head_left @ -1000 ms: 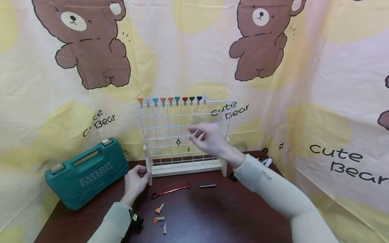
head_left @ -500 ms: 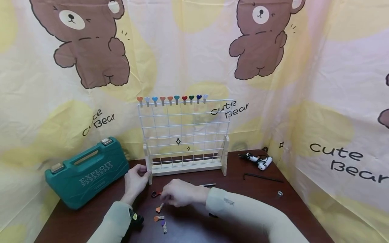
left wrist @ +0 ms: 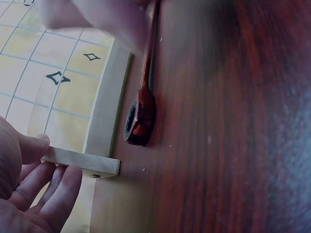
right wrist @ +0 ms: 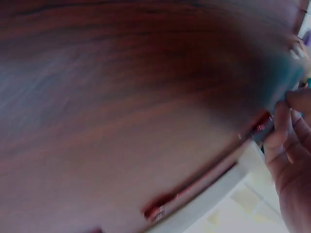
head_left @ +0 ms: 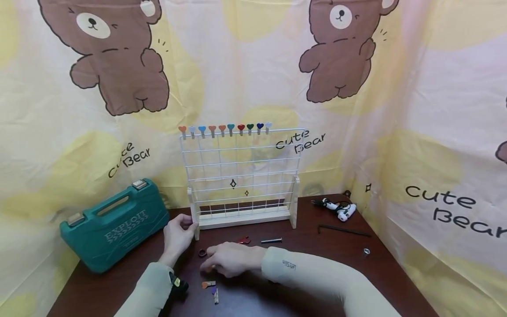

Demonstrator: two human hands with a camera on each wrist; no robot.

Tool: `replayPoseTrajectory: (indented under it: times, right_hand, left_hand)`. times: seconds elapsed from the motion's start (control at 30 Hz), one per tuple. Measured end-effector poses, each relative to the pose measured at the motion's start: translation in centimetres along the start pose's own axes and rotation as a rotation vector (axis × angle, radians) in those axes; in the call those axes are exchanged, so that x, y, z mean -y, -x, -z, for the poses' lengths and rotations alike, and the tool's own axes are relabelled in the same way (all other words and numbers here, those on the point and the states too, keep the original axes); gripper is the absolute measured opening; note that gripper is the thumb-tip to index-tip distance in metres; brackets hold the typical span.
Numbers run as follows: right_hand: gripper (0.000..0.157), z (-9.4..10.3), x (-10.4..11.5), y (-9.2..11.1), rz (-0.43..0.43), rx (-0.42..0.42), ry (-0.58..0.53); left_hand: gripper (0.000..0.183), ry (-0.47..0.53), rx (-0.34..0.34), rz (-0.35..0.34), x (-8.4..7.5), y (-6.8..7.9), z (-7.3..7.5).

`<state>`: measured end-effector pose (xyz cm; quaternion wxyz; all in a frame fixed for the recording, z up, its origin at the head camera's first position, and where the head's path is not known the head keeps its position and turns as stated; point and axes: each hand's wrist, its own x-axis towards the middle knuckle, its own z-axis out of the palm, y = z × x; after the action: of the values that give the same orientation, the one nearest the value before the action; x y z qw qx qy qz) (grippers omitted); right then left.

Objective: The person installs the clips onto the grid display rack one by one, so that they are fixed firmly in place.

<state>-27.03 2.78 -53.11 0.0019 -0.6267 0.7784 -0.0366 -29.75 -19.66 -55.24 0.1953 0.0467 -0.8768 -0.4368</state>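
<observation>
My left hand (head_left: pixel 178 235) grips the wooden end support (left wrist: pixel 82 160) of a white wire grid rack (head_left: pixel 241 176), thumb on one side and fingers on the other. Over the table, my right hand (head_left: pixel 231 259) has its fingers curled and pinches a small clothespin, mostly hidden; a bit of orange shows at the fingers. In the right wrist view the hand is blurred. Two more heart clothespins, one orange (head_left: pixel 208 285) and one purple (head_left: pixel 215 295), lie nearer me. Several heart clothespins (head_left: pixel 222 130) line the rack's top wire.
A red wrench (left wrist: pixel 141 121) lies before the rack, partly behind my right hand. Beside it is a bolt (head_left: pixel 271 241). A green tool case (head_left: pixel 119 224) stands left. At right are a white corded tool (head_left: pixel 344 211), a black hex key (head_left: pixel 344 230) and a nut (head_left: pixel 366 251).
My right hand has come down from in front of the grid to the loose clothespins, and the farthest orange one is now under its fingers. My left hand stays on the rack.
</observation>
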Motion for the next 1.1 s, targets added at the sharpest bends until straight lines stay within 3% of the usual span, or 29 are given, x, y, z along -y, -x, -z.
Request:
replayPoseTrajectory:
  times: [0.23,0.47,0.63,0.83,0.93,1.1]
  right_hand:
    - [0.022,4.3,-1.5,3.4,-0.043,-0.146,-0.213]
    - [0.010,10.2,-2.4,7.6,-0.190,-0.240,-0.473]
    - [0.011,14.8,-3.7,10.4,-0.315,-0.369,-0.556]
    - [0.019,22.0,-6.4,12.6,-0.357,-0.709,-0.494]
    - [0.017,25.6,-7.7,13.3,-0.442,-0.862,-0.411]
    - [0.012,29.6,-9.5,14.0,-0.599,-0.971,-0.239]
  left_hand:
    - [0.017,0.000,0.003,0.010,-0.4,0.1,0.2]
    - [0.017,-0.001,0.008,0.009,-0.5,0.2,0.1]
    - [0.016,0.001,-0.005,0.006,-0.4,0.3,0.1]
    - [0.016,-0.004,-0.009,-0.008,-0.4,0.2,0.2]
    - [0.016,-0.006,-0.007,-0.005,-0.4,0.2,0.2]
    - [0.017,-0.016,0.008,0.006,-0.5,0.3,0.3]
